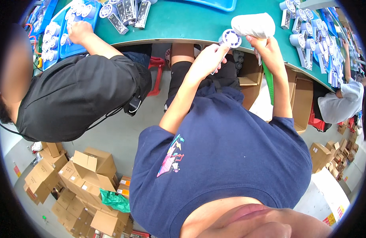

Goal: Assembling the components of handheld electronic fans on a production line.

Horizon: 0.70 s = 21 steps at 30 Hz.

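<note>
My left hand (209,61) is closed around a small handheld fan, whose pale round grille (231,38) points up at the table's near edge. In my right hand (269,51) is a green-handled tool (268,81) with a bulky white cloth-like wrapping (253,25) at its far end. The wrapped end is just right of the fan and close to it; whether they touch I cannot tell. My right fingers are partly hidden behind the wrapping, and the tool's head is covered.
More handheld fans (129,14) lie on the green table (183,23), with further fans (308,35) at the right. A co-worker in black (83,91) reaches into blue trays (68,49) at the left. Another person (341,101) sits at the right. Cardboard boxes (250,75) stand beneath the table.
</note>
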### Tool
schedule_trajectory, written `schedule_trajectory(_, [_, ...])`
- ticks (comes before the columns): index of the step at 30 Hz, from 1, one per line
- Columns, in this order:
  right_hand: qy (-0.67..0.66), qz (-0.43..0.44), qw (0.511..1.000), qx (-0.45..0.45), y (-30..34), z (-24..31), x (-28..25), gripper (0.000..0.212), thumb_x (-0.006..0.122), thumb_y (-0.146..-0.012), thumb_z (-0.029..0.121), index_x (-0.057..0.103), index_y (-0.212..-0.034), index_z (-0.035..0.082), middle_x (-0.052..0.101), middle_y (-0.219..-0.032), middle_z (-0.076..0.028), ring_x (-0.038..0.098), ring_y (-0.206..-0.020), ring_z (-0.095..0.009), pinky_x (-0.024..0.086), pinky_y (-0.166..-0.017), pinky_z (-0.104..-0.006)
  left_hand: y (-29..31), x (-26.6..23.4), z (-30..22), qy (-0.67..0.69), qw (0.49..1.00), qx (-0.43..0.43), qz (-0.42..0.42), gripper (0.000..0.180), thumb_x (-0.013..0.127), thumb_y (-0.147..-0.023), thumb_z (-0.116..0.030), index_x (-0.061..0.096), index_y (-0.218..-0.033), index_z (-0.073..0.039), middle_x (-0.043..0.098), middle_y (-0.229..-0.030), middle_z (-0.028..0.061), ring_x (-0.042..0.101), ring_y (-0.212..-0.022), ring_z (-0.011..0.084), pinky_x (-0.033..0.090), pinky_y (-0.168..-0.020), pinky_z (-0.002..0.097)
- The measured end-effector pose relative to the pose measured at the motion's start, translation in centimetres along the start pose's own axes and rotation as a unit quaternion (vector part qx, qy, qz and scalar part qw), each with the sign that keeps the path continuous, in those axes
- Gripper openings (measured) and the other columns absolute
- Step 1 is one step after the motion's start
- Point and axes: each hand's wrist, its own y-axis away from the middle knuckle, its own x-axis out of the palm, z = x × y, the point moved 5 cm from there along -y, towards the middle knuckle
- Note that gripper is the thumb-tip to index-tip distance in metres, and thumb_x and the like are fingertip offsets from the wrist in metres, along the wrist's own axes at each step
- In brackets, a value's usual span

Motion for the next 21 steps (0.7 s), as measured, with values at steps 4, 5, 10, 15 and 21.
schedule_trajectory(4, [-0.021,-0.055,0.992,-0.110,0.5,2.2,-0.3,0.026,0.072,-0.089,0.024,0.064,-0.100,0.001,0.057,-0.074,0.002,0.050,-0.057,-0.005,0.038,-0.050,-0.0231,0.2,0.0,-0.3,0.004,1.000,0.017,-0.020,0.058,0.050,-0.096,-0.055,0.058,-0.081,0.000,0.057,-0.064,0.0046,0.052,-0.050,0.0108,0.043,-0.046,0.0264])
schedule_trajectory(5, [-0.043,-0.060,0.991,-0.112,0.7,2.7,-0.4,0.026,0.072,-0.089,0.024,0.064,-0.099,0.001,0.057,-0.074,0.002,0.050,-0.057,-0.005,0.038,-0.050,-0.0230,0.1,-0.1,-0.3,0.003,1.000,0.018,-0.021,0.058,0.050,-0.096,-0.055,0.058,-0.081,0.000,0.057,-0.064,0.0046,0.052,-0.050,0.0108,0.043,-0.046,0.0264])
schedule_trajectory(10, [0.074,-0.042,0.991,-0.099,-0.1,0.6,-0.3,0.045,0.073,-0.087,0.031,0.065,-0.116,-0.002,0.069,-0.105,-0.009,0.062,-0.097,-0.016,0.048,-0.087,-0.0303,-0.1,-0.4,-0.8,-0.019,0.999,-0.013,0.034,0.052,0.051,-0.097,-0.052,0.060,-0.098,-0.002,0.061,-0.075,0.0028,0.052,-0.055,0.0064,0.044,-0.047,0.0216])
schedule_trajectory(15, [0.010,-0.066,0.989,-0.134,-0.8,2.5,-1.5,0.033,0.073,-0.088,0.032,0.064,-0.097,0.003,0.057,-0.074,0.002,0.050,-0.061,-0.005,0.038,-0.054,-0.0220,-1.2,-1.2,-0.8,-0.027,0.999,-0.002,0.042,0.050,0.053,-0.097,-0.052,0.061,-0.097,-0.003,0.063,-0.074,0.0030,0.054,-0.053,0.0060,0.045,-0.045,0.0213])
schedule_trajectory(21, [-0.108,-0.118,0.972,-0.169,0.5,4.6,-2.3,0.031,0.073,-0.088,0.032,0.065,-0.092,0.002,0.058,-0.072,0.001,0.052,-0.055,-0.006,0.040,-0.048,-0.0222,-1.7,-0.6,-1.3,-0.019,0.999,0.020,0.026,0.049,0.051,-0.098,-0.052,0.061,-0.097,-0.003,0.063,-0.073,0.0032,0.054,-0.051,0.0063,0.045,-0.044,0.0213])
